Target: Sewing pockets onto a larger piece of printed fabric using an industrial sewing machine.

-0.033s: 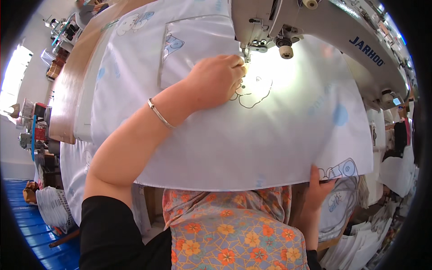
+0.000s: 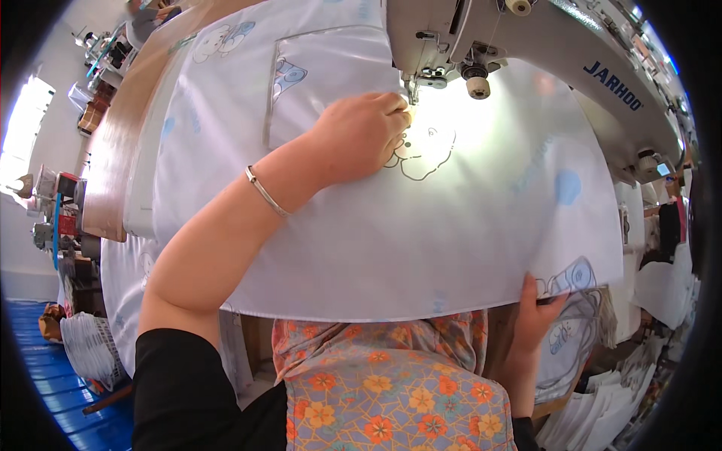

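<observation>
A large white fabric (image 2: 361, 248) printed with cartoon puppies and pale blue shapes lies over the sewing table and hangs toward my lap. My left hand (image 2: 366, 135) rests on it with bent fingers held together, gripping the cloth right beside the presser foot (image 2: 411, 92) of the sewing machine (image 2: 556, 52). At the lower right, my right hand (image 2: 532, 312) pinches the near edge of the cloth; its thumb is on top and the other fingers are partly hidden. A rectangular outlined panel (image 2: 331, 83) sits on the fabric left of the needle.
The machine lamp shines beside the needle. The wooden table edge (image 2: 124, 165) runs along the left. A white basket (image 2: 94, 346) stands over the blue floor (image 2: 45, 376). Stacked white cloth pieces (image 2: 594, 410) lie at the lower right. Farther off are other machines and a person (image 2: 143, 22).
At my right hand, the fabric's near edge and printed corner have shifted slightly upward. My left hand stays in place by the presser foot.
</observation>
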Available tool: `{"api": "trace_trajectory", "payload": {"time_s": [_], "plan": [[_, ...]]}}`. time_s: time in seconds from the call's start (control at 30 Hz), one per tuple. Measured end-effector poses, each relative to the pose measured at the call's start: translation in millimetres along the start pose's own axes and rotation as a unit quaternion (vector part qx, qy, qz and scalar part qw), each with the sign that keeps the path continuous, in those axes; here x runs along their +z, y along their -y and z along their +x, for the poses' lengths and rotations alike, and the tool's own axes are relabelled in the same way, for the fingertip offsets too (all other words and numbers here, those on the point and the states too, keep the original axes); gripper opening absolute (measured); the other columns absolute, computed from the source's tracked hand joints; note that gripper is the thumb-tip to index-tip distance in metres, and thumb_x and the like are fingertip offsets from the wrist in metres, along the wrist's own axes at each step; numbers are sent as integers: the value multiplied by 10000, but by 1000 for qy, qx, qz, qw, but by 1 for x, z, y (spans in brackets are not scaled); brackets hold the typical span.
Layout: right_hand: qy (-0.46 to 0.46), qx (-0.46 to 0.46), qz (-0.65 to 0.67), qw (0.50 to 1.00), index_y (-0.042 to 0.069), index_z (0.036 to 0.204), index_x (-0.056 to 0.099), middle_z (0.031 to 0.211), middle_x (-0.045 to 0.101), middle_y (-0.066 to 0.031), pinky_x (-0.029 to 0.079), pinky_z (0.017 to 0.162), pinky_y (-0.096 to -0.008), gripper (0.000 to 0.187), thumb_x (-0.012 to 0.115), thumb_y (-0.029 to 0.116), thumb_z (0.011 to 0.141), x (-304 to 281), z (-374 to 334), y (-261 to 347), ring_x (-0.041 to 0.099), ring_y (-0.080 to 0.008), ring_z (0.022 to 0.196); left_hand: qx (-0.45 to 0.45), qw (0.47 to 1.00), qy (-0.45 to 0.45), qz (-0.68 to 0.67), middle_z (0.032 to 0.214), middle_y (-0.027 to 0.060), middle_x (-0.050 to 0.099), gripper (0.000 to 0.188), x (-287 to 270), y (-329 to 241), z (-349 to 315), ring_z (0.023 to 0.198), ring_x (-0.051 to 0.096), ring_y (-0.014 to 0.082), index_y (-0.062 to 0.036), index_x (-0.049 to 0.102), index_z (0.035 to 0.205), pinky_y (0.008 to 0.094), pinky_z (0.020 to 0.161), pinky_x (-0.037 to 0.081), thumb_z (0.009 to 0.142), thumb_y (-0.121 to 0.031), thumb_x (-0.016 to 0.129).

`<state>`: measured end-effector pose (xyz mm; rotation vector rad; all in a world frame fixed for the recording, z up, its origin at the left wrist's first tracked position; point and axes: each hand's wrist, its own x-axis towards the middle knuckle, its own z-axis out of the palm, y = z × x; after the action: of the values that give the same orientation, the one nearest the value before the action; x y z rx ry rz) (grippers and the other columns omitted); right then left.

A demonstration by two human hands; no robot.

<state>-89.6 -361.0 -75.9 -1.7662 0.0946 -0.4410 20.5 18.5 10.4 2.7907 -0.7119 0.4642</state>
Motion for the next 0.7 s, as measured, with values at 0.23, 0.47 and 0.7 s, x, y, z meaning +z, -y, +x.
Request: {"api": "trace_trajectory", "payload": {"time_s": [0.23,0.47,0.7], "plan": [[115,-80,-314,939,-47,1394,458,1145,654,-201,487,931,-377,527,617,62,904,11,87,51,643,-269,1042,-6,999,28,32,1104,74,616,270,0,-4,1,1034,619,242,-33,660,1156,380,809,544,950,-182,569],[74,-59,-197,976,-19,1405,482,1078,657,-116,491,859,-310,505,626,48,926,-1,74,25,616,-153,972,-17,999,24,38,1136,86,622,281,-1,3,-1,1054,622,254,-35,658,1163,385,816,550,947,-195,576],[430,-93,-48,897,33,1247,658,795,609,13,389,551,-223,355,646,-8,894,54,-46,45,474,-39,630,-21,997,65,34,1313,117,603,330,-4,5,5,1161,601,290,-43,659,1210,408,914,531,961,-229,549]]}}
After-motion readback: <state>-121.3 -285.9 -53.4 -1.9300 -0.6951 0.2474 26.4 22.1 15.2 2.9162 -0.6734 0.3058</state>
